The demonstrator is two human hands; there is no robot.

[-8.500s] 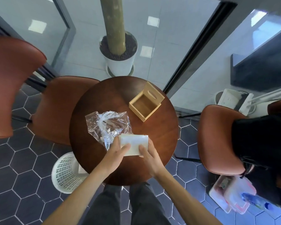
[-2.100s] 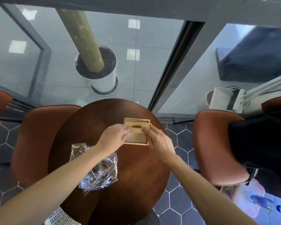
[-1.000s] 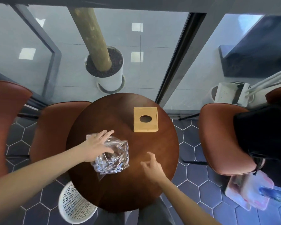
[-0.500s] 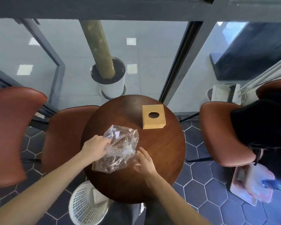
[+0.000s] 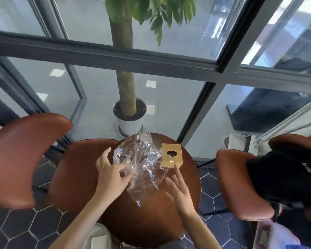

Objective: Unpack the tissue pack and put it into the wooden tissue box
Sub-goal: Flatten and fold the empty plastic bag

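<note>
Lifted since before: clear wrapper [image 5: 142, 164] off round table [image 5: 151, 221], pinched by my left hand [image 5: 111, 174] | right hand [image 5: 180, 191] spread, empty | wrapper partly veils closed wooden tissue box [image 5: 171, 155]

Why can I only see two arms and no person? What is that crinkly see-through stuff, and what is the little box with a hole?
The camera sits on the person's head and looks down, so you see only their arms. There is just this one view. The left hand pinches the clear plastic wrapper with its fingers and lifts it above the round wooden table. The right hand is open, fingers spread, beside the wrapper; whether it touches the plastic is hard to tell. The wooden tissue box stands on the table behind the wrapper, lid on, with an oval hole on top. No tissue pokes out. Brown chairs stand around.
</note>
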